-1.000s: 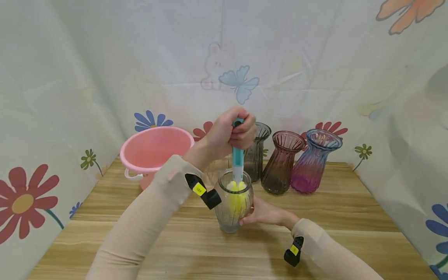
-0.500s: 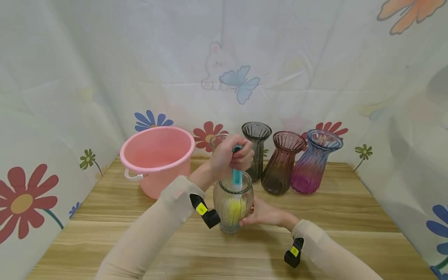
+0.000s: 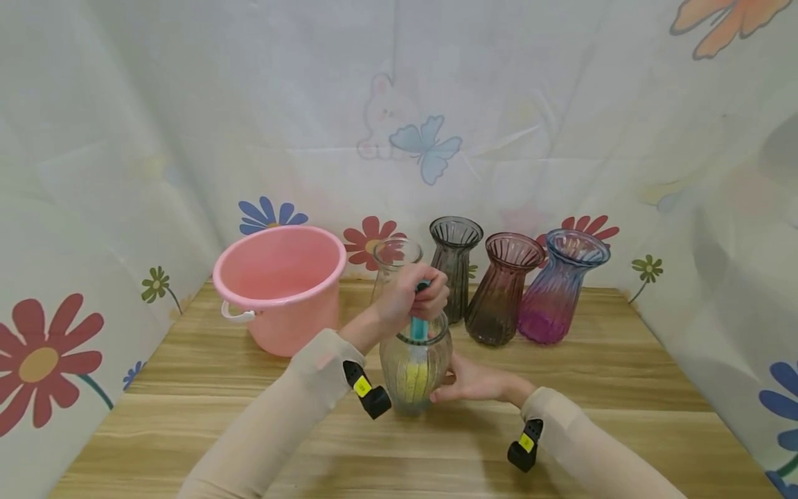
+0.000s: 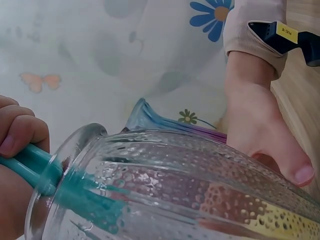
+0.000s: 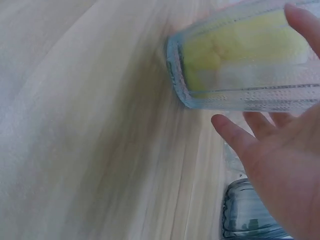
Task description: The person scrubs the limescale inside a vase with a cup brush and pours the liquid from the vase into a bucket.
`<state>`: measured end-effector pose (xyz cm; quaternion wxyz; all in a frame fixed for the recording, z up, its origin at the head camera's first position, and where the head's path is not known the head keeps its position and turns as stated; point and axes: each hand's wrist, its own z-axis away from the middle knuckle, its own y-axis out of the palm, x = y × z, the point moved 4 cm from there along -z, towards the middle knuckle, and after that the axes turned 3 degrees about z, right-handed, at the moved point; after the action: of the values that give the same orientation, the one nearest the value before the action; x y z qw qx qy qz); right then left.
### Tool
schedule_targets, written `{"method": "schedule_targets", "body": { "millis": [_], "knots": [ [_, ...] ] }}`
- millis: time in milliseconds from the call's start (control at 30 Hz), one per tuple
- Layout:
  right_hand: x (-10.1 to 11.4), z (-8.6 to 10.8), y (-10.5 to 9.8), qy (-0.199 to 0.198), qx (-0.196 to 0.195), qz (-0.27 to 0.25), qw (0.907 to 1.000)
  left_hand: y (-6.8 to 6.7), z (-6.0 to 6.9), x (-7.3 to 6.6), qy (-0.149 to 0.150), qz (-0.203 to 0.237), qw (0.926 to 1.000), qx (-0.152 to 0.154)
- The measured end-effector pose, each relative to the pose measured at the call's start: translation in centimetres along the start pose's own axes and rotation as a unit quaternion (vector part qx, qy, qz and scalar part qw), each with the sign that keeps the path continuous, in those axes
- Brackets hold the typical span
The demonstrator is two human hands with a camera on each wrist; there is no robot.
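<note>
My left hand point(image 3: 405, 299) grips the teal handle of a bottle brush point(image 3: 420, 328), fist just above the mouth of a clear ribbed glass vase point(image 3: 391, 364). Through the glass, the brush's yellow sponge head point(image 5: 205, 60) shows low in the vase, near its base. The vase stands on the table, and my right hand point(image 3: 479, 381) holds its lower right side with the thumb in front; the other fingers are partly hidden. In the left wrist view, the handle point(image 4: 95, 205) runs through the thick glass rim point(image 4: 42, 205).
A pink bucket point(image 3: 293, 322) with a white handle stands at left. Behind the work are a clear vase point(image 3: 397, 251), a grey vase point(image 3: 457, 256), a purple-brown vase point(image 3: 499, 298) and a blue-to-magenta vase point(image 3: 555, 298). A floral cloth point(image 3: 280, 104) surrounds the wooden table point(image 3: 349, 450).
My left hand has moved down, pushing the brush deeper, and the sponge head has gone from near the vase's mouth to near its base. The right hand stays on the vase.
</note>
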<state>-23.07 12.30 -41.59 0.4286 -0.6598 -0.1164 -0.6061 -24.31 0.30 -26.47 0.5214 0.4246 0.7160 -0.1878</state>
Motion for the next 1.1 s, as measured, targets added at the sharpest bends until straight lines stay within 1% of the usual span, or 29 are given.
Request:
{"method": "schedule_targets", "body": {
  "millis": [67,200,267,367,467,533,633,733,867,1000,1100],
  "knots": [
    [0.0,0.0,-0.1,-0.002,0.0,0.001,1.0,0.0,0.0,0.0,0.0,0.005,1.0,0.0],
    [-0.2,-0.1,-0.3,0.004,-0.02,-0.004,0.9998,-0.1,0.0,-0.1,-0.003,0.014,0.9999,-0.002],
    [-0.3,-0.2,-0.3,0.002,-0.031,-0.01,0.9995,-0.1,-0.1,-0.2,-0.008,0.018,0.9998,-0.003],
    [-0.3,-0.3,-0.1,-0.01,-0.038,-0.015,0.9991,0.0,-0.2,-0.7,-0.011,0.027,0.9996,0.001],
    [-0.3,-0.4,0.2,-0.022,-0.039,-0.026,0.9986,0.4,-0.4,-1.7,-0.006,0.037,0.9992,0.012],
    [-0.3,-0.5,0.3,-0.026,-0.038,-0.035,0.9983,0.8,-0.7,-2.6,-0.002,0.039,0.9991,0.016],
    [-0.3,-0.5,0.4,-0.031,-0.042,-0.04,0.9978,1.4,-1.2,-4.1,-0.004,0.038,0.9991,0.019],
    [-0.3,-0.5,0.4,-0.038,-0.042,-0.028,0.998,2.1,-1.8,-5.4,-0.015,0.043,0.9986,0.028],
    [-0.2,-0.4,0.3,-0.035,-0.035,-0.016,0.9987,2.8,-2.7,-7.0,-0.011,0.044,0.9981,0.042],
    [-0.3,-0.6,0.4,-0.025,-0.027,-0.019,0.9992,2.9,-3.2,-8.0,-0.005,0.042,0.9979,0.049],
    [-0.3,-0.6,0.4,-0.023,-0.028,-0.022,0.9991,2.9,-3.2,-8.3,-0.006,0.042,0.9976,0.054]
  ]
}}
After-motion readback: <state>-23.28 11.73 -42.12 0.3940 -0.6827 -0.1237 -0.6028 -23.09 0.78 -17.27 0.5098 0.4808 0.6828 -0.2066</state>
